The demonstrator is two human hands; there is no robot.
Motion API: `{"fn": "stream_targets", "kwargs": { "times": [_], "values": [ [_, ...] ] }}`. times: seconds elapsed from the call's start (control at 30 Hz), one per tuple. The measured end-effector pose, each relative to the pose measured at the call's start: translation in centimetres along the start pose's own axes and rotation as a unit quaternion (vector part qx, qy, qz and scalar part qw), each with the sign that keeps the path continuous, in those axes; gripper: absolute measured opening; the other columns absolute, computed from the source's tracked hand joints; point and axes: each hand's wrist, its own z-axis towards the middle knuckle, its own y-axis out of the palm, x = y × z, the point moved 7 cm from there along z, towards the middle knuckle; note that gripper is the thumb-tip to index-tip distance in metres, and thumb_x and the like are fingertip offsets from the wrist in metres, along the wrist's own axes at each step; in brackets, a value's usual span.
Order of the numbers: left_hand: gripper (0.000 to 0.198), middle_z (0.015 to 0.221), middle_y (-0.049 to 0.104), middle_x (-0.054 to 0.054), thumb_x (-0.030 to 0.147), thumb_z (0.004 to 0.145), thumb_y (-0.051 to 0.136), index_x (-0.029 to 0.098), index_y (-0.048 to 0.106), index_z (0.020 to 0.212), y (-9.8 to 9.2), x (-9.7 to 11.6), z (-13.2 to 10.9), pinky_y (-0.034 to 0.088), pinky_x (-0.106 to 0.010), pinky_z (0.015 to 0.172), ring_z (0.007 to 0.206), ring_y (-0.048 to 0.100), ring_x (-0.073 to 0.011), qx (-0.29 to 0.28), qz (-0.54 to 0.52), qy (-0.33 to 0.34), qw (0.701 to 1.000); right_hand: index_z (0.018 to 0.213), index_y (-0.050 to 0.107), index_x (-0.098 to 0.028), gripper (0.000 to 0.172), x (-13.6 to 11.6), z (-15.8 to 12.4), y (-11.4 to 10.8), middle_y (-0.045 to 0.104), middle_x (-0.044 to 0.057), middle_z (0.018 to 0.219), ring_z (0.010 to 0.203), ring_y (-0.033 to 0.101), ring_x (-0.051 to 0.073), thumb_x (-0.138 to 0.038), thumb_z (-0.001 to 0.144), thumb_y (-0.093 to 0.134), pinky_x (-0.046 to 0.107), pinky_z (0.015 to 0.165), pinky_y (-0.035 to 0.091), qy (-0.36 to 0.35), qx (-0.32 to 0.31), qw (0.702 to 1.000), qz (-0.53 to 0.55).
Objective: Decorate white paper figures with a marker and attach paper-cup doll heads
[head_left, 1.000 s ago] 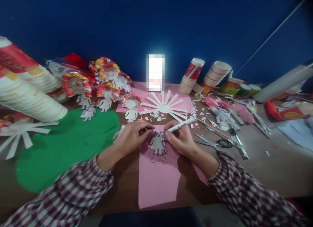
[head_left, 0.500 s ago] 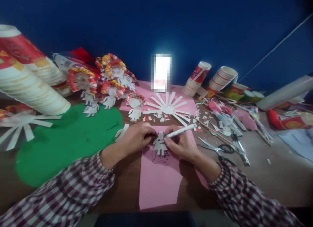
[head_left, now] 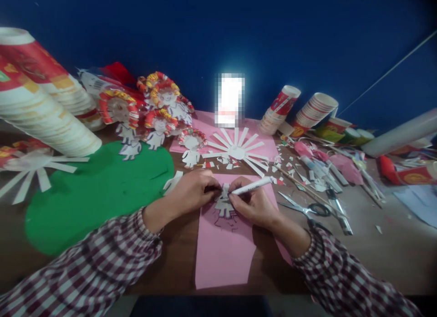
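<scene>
A small white paper doll cutout [head_left: 224,208] lies on a pink paper sheet [head_left: 223,267] that bears dark ink marks around the doll's feet. My left hand [head_left: 191,191] pinches the doll's upper left edge, its fingers closed. Between the fingers of my right hand [head_left: 256,205] is a white marker [head_left: 253,186], slanted up to the right with its tip at the doll's upper right side. The tip itself is partly hidden by my fingers. Another white paper piece [head_left: 173,182] lies just behind my left wrist.
Green paper [head_left: 99,194] spreads at left beside stacked paper cups [head_left: 58,121]. Paper dolls with red and yellow rings [head_left: 119,108] stand behind it. A white fan-cut cup [head_left: 236,153] sits ahead among scraps. Scissors [head_left: 305,208], a wooden stick [head_left: 307,189] and pens lie at right.
The view has shifted slightly, so most things sit a little further right. The marker leans a bit lower, its tip still by the doll. Both hands keep their hold.
</scene>
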Motion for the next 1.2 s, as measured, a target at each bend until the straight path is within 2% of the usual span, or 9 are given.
{"fn": "stream_targets", "kwargs": {
  "times": [0.23, 0.57, 1.2],
  "values": [
    [0.010, 0.077, 0.064, -0.001, 0.018, 0.084, 0.064, 0.020, 0.074, 0.086, 0.18, -0.10, 0.17, 0.039, -0.025, 0.067, 0.075, 0.058, -0.0141, 0.003, -0.004, 0.009, 1.000, 0.082, 0.056, -0.019, 0.007, -0.23, -0.05, 0.57, 0.051, -0.004, 0.066, 0.055, 0.046, 0.009, -0.014, 0.078, 0.059, 0.021, 0.049, 0.039, -0.007, -0.017, 0.998, -0.063],
    [0.011, 0.080, 0.065, -0.002, 0.019, 0.086, 0.062, 0.020, 0.074, 0.088, 0.17, -0.30, -0.09, 0.040, -0.026, 0.071, 0.079, 0.058, -0.0151, -0.002, -0.008, 0.005, 1.000, 0.086, 0.058, -0.017, 0.004, 0.15, -0.05, 0.45, 0.056, -0.001, 0.070, 0.058, 0.050, 0.010, -0.020, 0.083, 0.059, 0.021, 0.052, 0.041, -0.004, -0.023, 0.992, -0.122],
    [0.011, 0.078, 0.064, -0.002, 0.014, 0.082, 0.065, 0.019, 0.074, 0.086, 0.08, -0.17, 0.13, 0.039, -0.026, 0.069, 0.078, 0.058, -0.0153, -0.011, -0.002, -0.001, 1.000, 0.086, 0.060, -0.017, 0.004, -0.13, 0.03, 0.53, 0.060, 0.000, 0.072, 0.061, 0.054, 0.010, -0.019, 0.083, 0.059, 0.021, 0.054, 0.043, -0.029, -0.021, 0.986, -0.161]
  ]
}}
